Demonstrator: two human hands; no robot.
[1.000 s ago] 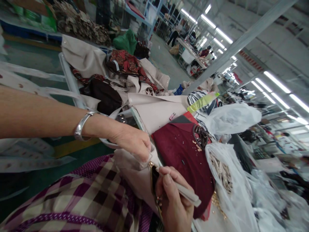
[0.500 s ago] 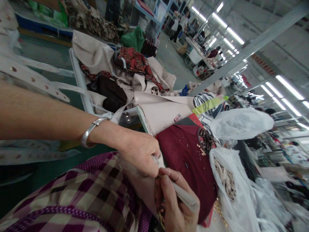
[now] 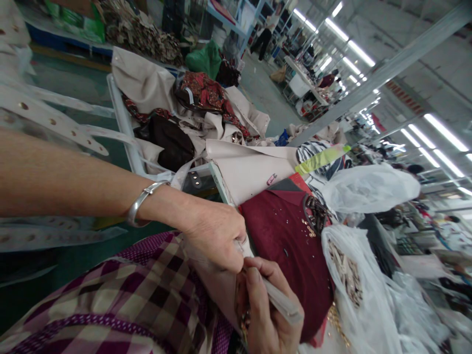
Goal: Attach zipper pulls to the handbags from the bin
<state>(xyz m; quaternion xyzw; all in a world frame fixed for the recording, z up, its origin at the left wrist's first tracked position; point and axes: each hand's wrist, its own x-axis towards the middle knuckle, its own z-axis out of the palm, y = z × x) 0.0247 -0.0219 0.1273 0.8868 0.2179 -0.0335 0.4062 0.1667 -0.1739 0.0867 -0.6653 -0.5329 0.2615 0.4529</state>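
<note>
My left hand (image 3: 216, 233), with a silver bangle (image 3: 142, 202) on its wrist, reaches in from the left, closed in a fist. Something small and pale shows at its curled fingers, too little of it to name. Close against it, my right hand (image 3: 271, 309) pinches a pale, flat, layered strap (image 3: 282, 300) between thumb and fingers. The strap's cut end points to the lower right; its other end disappears between the hands. Just beyond both hands lies a maroon cloth (image 3: 283, 246) with small gold-coloured metal pieces (image 3: 308, 228) on it.
A tray (image 3: 121, 123) of beige and patterned pieces stands ahead on the left. Beige sheet material (image 3: 250, 169) lies behind the maroon cloth. At right are a clear plastic bag of beige strips (image 3: 346, 275) and a gold chain (image 3: 339, 324). A checked apron (image 3: 140, 305) covers my lap.
Both hands hold nearly the same pose and place. The view has shifted very slightly. In the far background, a walking person has moved left.
</note>
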